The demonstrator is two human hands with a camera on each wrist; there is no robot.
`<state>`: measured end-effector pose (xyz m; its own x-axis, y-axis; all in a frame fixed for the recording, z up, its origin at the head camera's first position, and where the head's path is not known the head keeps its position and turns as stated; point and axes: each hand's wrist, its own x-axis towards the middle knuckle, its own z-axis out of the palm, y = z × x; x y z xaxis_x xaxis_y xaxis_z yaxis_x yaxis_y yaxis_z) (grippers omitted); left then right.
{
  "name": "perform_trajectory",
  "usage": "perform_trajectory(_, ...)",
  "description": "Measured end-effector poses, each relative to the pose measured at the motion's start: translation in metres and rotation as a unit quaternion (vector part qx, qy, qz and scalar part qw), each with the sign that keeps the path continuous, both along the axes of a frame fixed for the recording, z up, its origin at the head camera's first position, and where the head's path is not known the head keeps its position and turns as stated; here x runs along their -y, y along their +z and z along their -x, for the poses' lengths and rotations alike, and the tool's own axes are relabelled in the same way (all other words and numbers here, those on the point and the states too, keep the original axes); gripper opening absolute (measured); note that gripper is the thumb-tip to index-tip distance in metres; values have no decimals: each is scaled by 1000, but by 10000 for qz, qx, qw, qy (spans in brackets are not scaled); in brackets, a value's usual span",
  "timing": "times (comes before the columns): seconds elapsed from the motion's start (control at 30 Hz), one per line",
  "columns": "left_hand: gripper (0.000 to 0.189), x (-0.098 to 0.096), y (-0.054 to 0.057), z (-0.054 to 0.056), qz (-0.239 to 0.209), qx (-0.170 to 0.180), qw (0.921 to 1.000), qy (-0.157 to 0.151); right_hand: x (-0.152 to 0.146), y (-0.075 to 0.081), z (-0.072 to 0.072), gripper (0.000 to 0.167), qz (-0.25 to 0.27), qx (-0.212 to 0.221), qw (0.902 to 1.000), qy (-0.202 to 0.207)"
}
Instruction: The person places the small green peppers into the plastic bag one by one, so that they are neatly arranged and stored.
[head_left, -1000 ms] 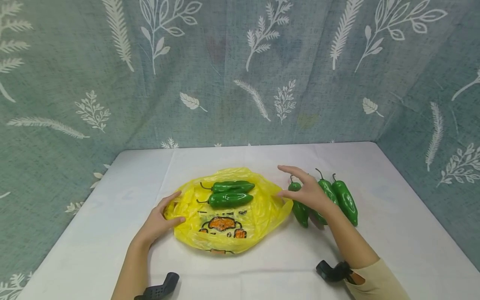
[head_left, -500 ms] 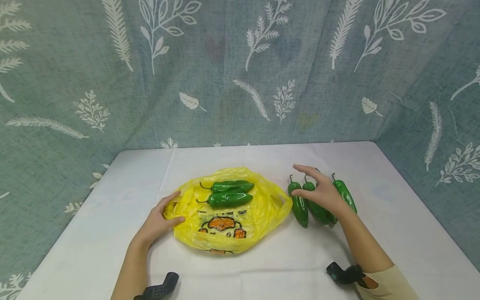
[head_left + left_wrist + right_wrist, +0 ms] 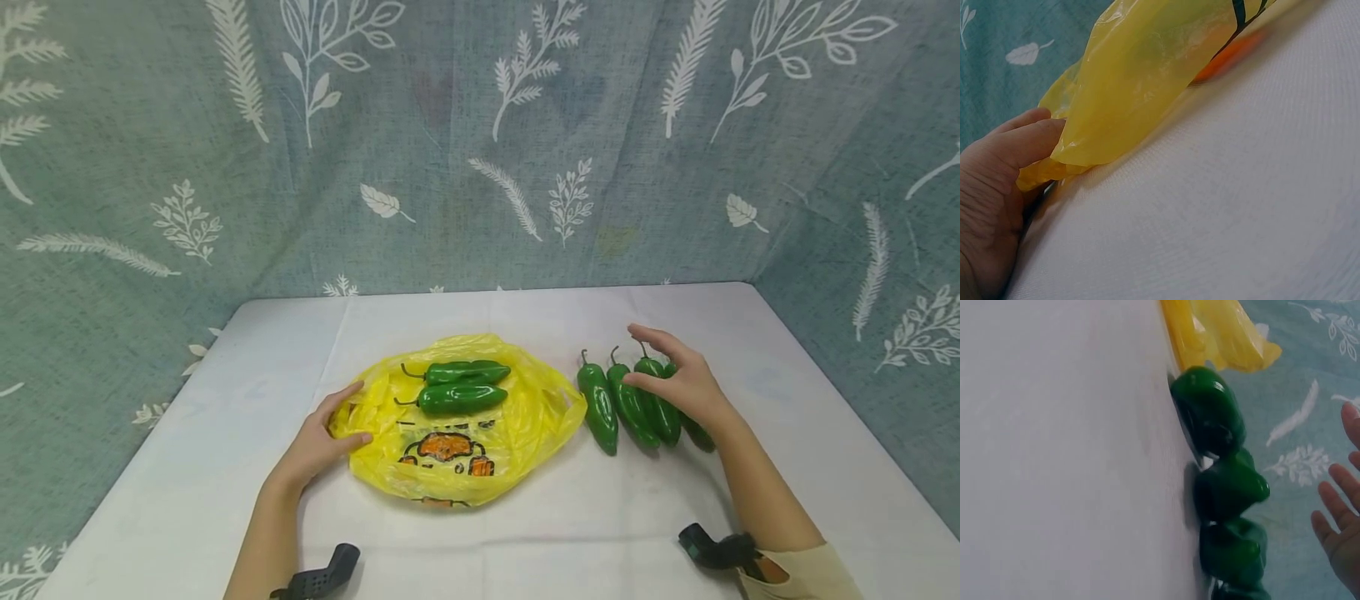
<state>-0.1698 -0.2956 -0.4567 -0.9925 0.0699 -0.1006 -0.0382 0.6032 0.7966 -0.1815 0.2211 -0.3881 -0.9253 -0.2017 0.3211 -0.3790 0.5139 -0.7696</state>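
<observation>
A yellow plastic bag (image 3: 525,433) with an orange and black print lies flat on the table. Two green chili peppers, a far one (image 3: 468,372) and a near one (image 3: 461,400), lie on it with stems to the left. My left hand (image 3: 318,442) touches the bag's left edge, thumb and fingers spread apart; the left wrist view shows its fingers against the plastic (image 3: 1129,94). Right of the bag, several more green chili peppers (image 3: 597,408) lie side by side, stems away from me. My right hand (image 3: 686,387) spreads its fingers over the right ones, partly hiding them, and holds nothing.
White cloth (image 3: 555,533) covers the table. Green fabric (image 3: 450,217) with white leaf prints hangs behind and at both sides. Each wrist carries a small black camera, the left one (image 3: 330,572) and the right one (image 3: 716,548) near the table's front.
My right hand has moved right across the row of peppers, uncovering the left ones and covering part of the rightmost. The left hand, the bag and its two peppers have stayed in place.
</observation>
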Motion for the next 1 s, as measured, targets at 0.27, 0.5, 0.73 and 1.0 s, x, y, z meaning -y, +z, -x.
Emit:
perform_trajectory(0.27,88,2,1,-1,88,16,10000,5,-19,-9,-4,72,-73,41,9997,-223)
perform_trajectory(0.5,87,1,3,-3,74,4,10000,-12,-35,-14,-7,72,-112,79,9992,-365)
perform_trajectory(0.73,88,3,1,-3,34,-23,10000,-38,-50,-20,-8,72,-37,134,9986,-510)
perform_trajectory(1.0,88,1,2,-1,70,17,10000,-52,-62,-27,-7,73,3,216,9980,-600)
